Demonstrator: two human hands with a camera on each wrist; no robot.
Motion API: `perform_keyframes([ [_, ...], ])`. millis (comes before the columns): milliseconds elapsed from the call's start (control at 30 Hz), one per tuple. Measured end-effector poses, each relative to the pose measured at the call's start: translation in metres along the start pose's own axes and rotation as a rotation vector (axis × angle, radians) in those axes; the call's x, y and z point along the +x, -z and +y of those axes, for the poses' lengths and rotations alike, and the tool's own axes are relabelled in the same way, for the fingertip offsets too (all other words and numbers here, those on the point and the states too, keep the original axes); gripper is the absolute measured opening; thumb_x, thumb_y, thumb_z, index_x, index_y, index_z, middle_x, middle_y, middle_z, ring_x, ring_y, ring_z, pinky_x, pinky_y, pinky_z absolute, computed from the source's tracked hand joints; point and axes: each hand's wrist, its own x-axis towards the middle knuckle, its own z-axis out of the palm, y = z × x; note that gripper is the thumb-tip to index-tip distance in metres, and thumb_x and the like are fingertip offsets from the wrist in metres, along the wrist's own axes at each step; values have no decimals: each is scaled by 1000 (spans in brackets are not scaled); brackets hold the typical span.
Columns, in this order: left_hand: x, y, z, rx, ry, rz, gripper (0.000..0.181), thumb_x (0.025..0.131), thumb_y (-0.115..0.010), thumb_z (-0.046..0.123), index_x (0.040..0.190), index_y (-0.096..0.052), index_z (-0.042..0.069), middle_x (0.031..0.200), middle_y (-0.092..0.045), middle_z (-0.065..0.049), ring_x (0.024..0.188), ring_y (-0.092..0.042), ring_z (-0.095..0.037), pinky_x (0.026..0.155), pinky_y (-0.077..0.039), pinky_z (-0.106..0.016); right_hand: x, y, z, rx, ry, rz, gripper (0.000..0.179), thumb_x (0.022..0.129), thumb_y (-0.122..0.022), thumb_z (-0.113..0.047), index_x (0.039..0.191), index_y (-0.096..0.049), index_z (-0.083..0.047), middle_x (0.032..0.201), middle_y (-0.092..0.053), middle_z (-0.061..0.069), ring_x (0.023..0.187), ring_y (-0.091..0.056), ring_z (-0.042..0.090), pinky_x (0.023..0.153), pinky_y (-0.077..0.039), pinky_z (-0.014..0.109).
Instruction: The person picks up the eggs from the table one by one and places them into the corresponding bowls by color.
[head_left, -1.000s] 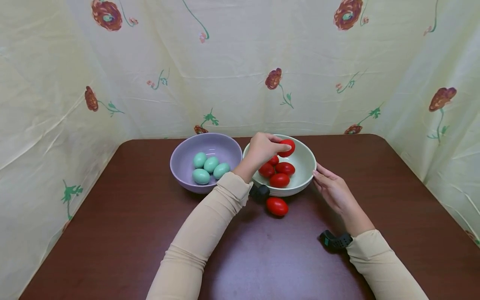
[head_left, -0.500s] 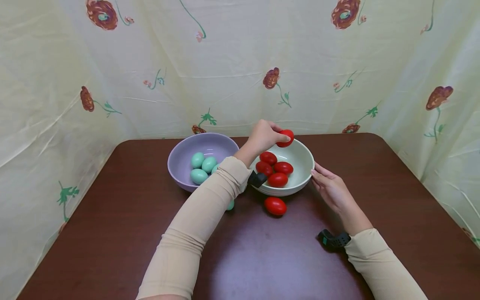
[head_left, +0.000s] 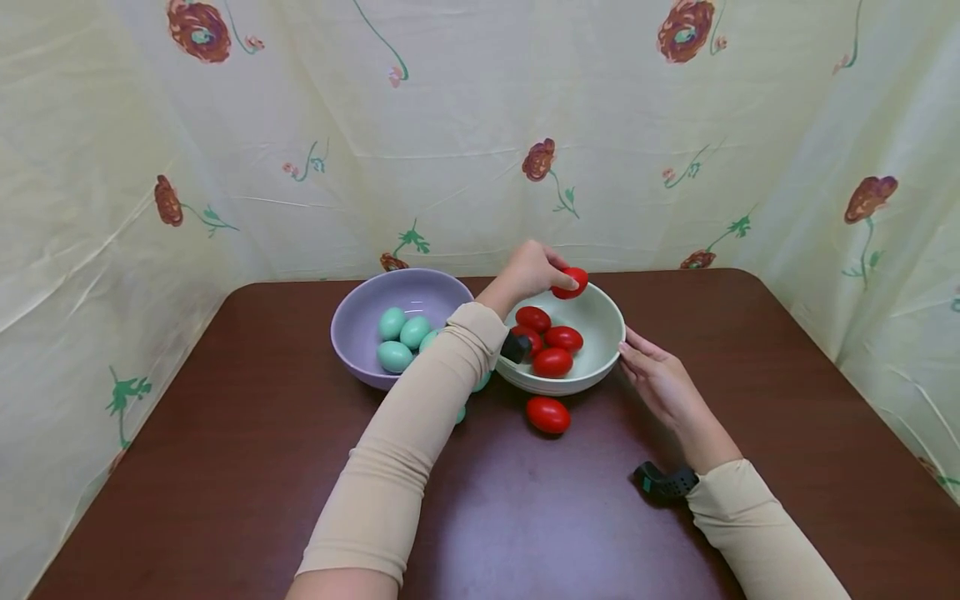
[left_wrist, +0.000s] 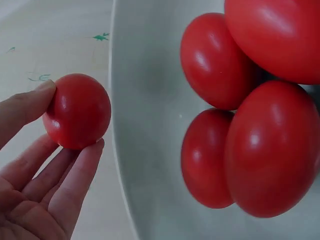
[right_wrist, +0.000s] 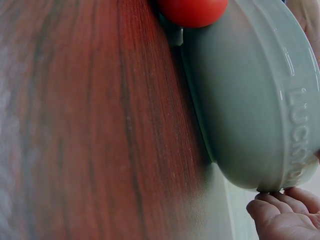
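Note:
My left hand pinches a red egg between thumb and fingertips, over the far rim of a pale green bowl. In the left wrist view that held egg appears just outside the bowl's edge. Several red eggs lie together inside the bowl. The fingertips of my right hand rest against the bowl's right outer side, fingers fairly straight. One more red egg lies on the table before the bowl.
A purple bowl with several mint-green eggs stands left of the pale one, partly behind my left sleeve. More mint-green eggs peek out beside the sleeve on the brown table. A flowered curtain hangs behind.
My left hand has lifted the red egg from over the bowl's inside toward its far rim, then dipped slightly. My right hand stays at the bowl's side.

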Motion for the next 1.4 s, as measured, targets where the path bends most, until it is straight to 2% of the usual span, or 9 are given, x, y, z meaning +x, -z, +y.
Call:
perform_keyframes([
  [333,9,-15,-14,7,-13,-27,35,88,-75,18,121,-71,8,117,-69,-7,104,-58,-20,82,-52,-25,-1,-1,-1,1,-11,10,63,106,-45,-16,156,-13,1,167,-8,11,140,-37,-2,123,-14,33],
  [633,11,-27,-23,-6,-43,47,30,85,-78,13,114,-74,6,109,-73,-9,97,-59,-20,76,-49,-24,-1,-1,-1,1,-3,8,62,106,-44,-15,156,-12,2,167,-9,11,145,-31,3,124,-14,33],
  [767,12,-30,-24,6,-42,49,28,84,-78,12,111,-75,5,107,-74,-9,93,-60,-19,71,-47,-21,-1,-1,-1,-6,-10,7,62,106,-44,-16,157,-12,1,167,-8,10,150,-19,15,124,-13,34],
  [933,10,-31,-24,8,-32,27,28,84,-77,11,111,-75,4,107,-74,-10,91,-58,-18,71,-48,-22,-1,-1,0,-20,-5,12,62,106,-46,-17,156,-14,1,167,-9,10,148,-26,9,123,-15,34],
  [1100,9,-31,-25,-9,-3,-28,30,86,-76,10,115,-73,4,106,-73,-11,93,-63,-26,83,-55,-33,-1,-1,0,-14,2,10,62,106,-45,-16,156,-14,2,167,-9,11,140,-37,-2,123,-15,34],
  [1233,10,-31,-28,-24,41,-67,31,87,-76,11,117,-72,4,103,-75,-12,92,-67,-28,89,-57,-38,-2,-1,-1,-3,-1,7,62,106,-45,-15,156,-13,2,167,-8,11,132,-44,-9,124,-14,34],
  [1400,10,-30,-30,-2,57,-63,31,86,-76,11,117,-73,6,103,-74,-10,88,-66,-26,87,-57,-37,-2,-2,-1,-1,9,5,61,106,-45,-14,156,-14,2,167,-9,11,139,-38,-4,124,-14,34],
])
